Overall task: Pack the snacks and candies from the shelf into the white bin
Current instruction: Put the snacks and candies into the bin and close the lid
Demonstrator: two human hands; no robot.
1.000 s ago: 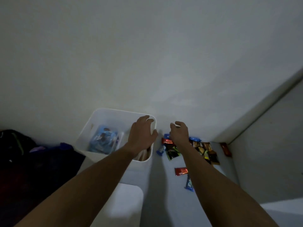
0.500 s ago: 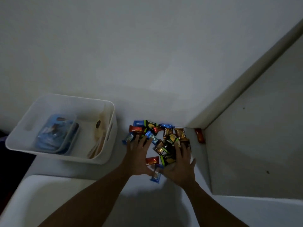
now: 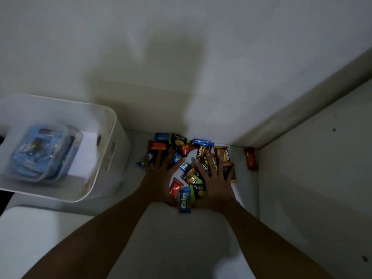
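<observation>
The pile of snacks point(image 3: 193, 156) lies on the shelf point(image 3: 181, 242), crowded toward the back corner where the back and side walls meet. It is just beside the white bin point(image 3: 122, 141), which stands to its left on the same surface. Both hands come down on it palm-first. The left hand point(image 3: 159, 176) covers the left part of the heap and the right hand point(image 3: 216, 180) the right part, each with its fingers point(image 3: 209, 164) straight and spread wide, pressing on wrappers and curled round none. That flat, fanned pose reads as a way to pin and rake many small, slippery packets at once rather than pick them singly. The hands flank the heap, so it can be squeezed between them into one scoop. A blue Kalpa packet point(image 3: 185, 199) lies between the wrists at the near edge and looks likely to slip out of such a scoop. One red packet point(image 3: 250, 158) sits apart against the side wall, under neither hand, and probably needs its own trip. The bin holds a clear tub point(image 3: 40, 156) with blue contents on its left side, too blurred to read. That leaves room on the side nearest the pile, which makes for a short carry.
</observation>
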